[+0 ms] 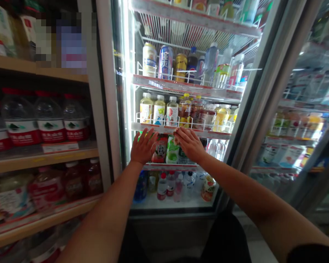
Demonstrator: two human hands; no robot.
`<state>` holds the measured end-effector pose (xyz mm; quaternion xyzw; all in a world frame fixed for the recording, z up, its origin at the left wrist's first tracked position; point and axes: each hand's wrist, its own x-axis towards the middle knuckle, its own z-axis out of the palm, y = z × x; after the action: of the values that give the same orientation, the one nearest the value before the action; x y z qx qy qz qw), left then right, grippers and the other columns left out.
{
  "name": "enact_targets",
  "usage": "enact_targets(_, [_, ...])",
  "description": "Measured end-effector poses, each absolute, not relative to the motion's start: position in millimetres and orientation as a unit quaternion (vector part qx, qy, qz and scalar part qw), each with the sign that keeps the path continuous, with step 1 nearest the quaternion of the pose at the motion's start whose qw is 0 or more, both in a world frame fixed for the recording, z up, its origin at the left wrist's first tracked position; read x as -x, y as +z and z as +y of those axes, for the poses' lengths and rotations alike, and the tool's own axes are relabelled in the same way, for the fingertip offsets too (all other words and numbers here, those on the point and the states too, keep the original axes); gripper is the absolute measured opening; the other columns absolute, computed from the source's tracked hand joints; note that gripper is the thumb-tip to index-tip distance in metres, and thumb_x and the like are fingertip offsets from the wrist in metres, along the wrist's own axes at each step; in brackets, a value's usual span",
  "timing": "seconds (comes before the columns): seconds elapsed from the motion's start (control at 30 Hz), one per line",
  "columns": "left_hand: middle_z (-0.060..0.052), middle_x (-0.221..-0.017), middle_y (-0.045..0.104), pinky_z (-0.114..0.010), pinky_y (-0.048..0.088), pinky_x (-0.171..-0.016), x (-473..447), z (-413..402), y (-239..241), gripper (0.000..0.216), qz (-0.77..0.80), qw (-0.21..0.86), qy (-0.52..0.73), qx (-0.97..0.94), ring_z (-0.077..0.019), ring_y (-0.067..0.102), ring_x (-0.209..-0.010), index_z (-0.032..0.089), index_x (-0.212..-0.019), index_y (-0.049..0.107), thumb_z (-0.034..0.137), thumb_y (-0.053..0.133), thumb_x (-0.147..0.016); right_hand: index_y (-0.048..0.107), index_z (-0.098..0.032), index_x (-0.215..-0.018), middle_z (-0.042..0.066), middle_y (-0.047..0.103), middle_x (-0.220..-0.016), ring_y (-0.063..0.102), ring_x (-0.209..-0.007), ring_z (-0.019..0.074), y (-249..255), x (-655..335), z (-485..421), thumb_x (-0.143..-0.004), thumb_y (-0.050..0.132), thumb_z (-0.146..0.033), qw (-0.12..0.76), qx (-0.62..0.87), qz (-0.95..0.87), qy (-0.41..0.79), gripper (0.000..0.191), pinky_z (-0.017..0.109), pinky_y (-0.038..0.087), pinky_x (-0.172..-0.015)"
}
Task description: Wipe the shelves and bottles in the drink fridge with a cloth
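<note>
a crumpled cloth (176, 138) sits at the fingertips of the right hand (191, 144), which grips it before the glass fridge door (170, 209), near the spread-fingered left hand (144, 148).

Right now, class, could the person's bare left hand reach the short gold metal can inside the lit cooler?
Probably not: the left hand is spread and looks unburdened, but a clear, dark-edged glass door appears shut between it and the gold can.
</note>
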<state>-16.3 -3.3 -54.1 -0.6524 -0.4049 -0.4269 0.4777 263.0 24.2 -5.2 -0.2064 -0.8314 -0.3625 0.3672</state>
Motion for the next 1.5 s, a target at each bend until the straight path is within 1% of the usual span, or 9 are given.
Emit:
enact_targets(0.2, [-0.003, -0.161, 0.039, -0.047, 0.016, -0.129, 16, -4, -54, 0.066, -0.402, 0.481, -0.426, 0.652, -0.0225, 0.022, -0.155, 0.032, -0.160, 0.026, 0.027, 0.050, -0.099, 0.045, -0.024, -0.154, 0.005, 0.048, -0.157, 0.034, -0.151, 0.0197, -2, -254, 22, -0.103, 0.045, -0.024, 0.386, 0.217, -0.822, -0.358, 0.051, 0.044, 0.023, -0.127])
enact_targets(0.5, [-0.004, -0.162, 0.036, -0.047, 0.018, -0.128, 15, -5, -52, 0.072, -0.396, 0.518, -0.414, 0.635, -0.0214, 0.019, -0.155, 0.032, -0.162, 0.017, 0.027, 0.051, -0.099, 0.039, -0.025, -0.157, 0.004, 0.043, -0.160, 0.030, -0.153, 0.0204, 11, -230, 19, -0.101, 0.044, -0.019, 0.405, 0.235, -0.813, -0.347, 0.056, 0.046, 0.018, -0.129])
enact_targets(0.6, [-0.004, -0.162, 0.037, -0.047, 0.018, -0.128, 15, -6, -52, 0.071, -0.398, 0.513, -0.415, 0.637, -0.0225, 0.020, -0.155, 0.032, -0.162, 0.018, 0.026, 0.052, -0.099, 0.038, -0.024, -0.157, 0.004, 0.042, -0.161, 0.028, -0.154, 0.0209, 14, -220, 19, -0.102, 0.043, -0.020, 0.401, 0.236, -0.815, -0.344, 0.055, 0.047, 0.019, -0.129])
enact_targets(0.8, [-0.003, -0.162, 0.036, -0.046, 0.017, -0.128, 15, -5, -53, 0.072, -0.400, 0.503, -0.417, 0.642, -0.0218, 0.020, -0.155, 0.034, -0.162, 0.017, 0.027, 0.051, -0.099, 0.040, -0.023, -0.156, 0.002, 0.039, -0.163, 0.027, -0.154, 0.0196, 14, -227, 21, -0.103, 0.041, -0.021, 0.353, 0.211, -0.830, -0.376, 0.053, 0.045, 0.017, -0.130])
enact_targets(1.03, [-0.004, -0.161, 0.040, -0.047, 0.019, -0.127, 16, -4, -54, 0.064, -0.405, 0.504, -0.414, 0.641, -0.0235, 0.023, -0.155, 0.031, -0.160, 0.027, 0.028, 0.050, -0.100, 0.045, -0.023, -0.153, 0.004, 0.046, -0.159, 0.034, -0.152, 0.0191, 8, -261, 24, -0.104, 0.043, -0.024, 0.359, 0.222, -0.822, -0.382, 0.049, 0.044, 0.020, -0.129])
enact_targets(1.13, [-0.005, -0.160, 0.041, -0.047, 0.018, -0.128, 16, -3, -54, 0.064, -0.401, 0.504, -0.421, 0.639, -0.0232, 0.023, -0.155, 0.030, -0.160, 0.028, 0.027, 0.051, -0.100, 0.041, -0.024, -0.155, 0.003, 0.048, -0.157, 0.035, -0.151, 0.0184, 1, -272, 27, -0.104, 0.044, -0.023, 0.352, 0.200, -0.826, -0.392, 0.052, 0.043, 0.022, -0.128])
enact_targets(1.23, [-0.005, -0.160, 0.041, -0.047, 0.016, -0.128, 15, -4, -55, 0.062, -0.405, 0.502, -0.418, 0.640, -0.0228, 0.022, -0.155, 0.029, -0.158, 0.032, 0.027, 0.050, -0.100, 0.035, -0.023, -0.158, 0.005, 0.048, -0.157, 0.037, -0.150, 0.0202, -7, -282, 29, -0.103, 0.047, -0.023, 0.368, 0.182, -0.814, -0.411, 0.056, 0.044, 0.022, -0.127])
enact_targets(1.4, [-0.006, -0.159, 0.042, -0.046, 0.014, -0.129, 13, -7, -57, 0.059, -0.417, 0.514, -0.400, 0.633, -0.0206, 0.017, -0.156, 0.026, -0.157, 0.035, 0.026, 0.050, -0.099, 0.020, -0.025, -0.163, 0.006, 0.050, -0.156, 0.040, -0.148, 0.0227, -18, -297, 28, -0.102, 0.050, -0.019, 0.370, 0.170, -0.818, -0.406, 0.068, 0.044, 0.023, -0.125])
enact_targets(1.5, [-0.006, -0.159, 0.043, -0.046, 0.015, -0.130, 13, -9, -59, 0.056, -0.436, 0.504, -0.387, 0.637, -0.0206, 0.018, -0.156, 0.026, -0.154, 0.040, 0.026, 0.048, -0.099, 0.017, -0.028, -0.163, 0.006, 0.051, -0.155, 0.045, -0.145, 0.0233, -23, -303, 28, -0.101, 0.049, -0.017, 0.376, 0.165, -0.820, -0.400, 0.070, 0.045, 0.024, -0.124])
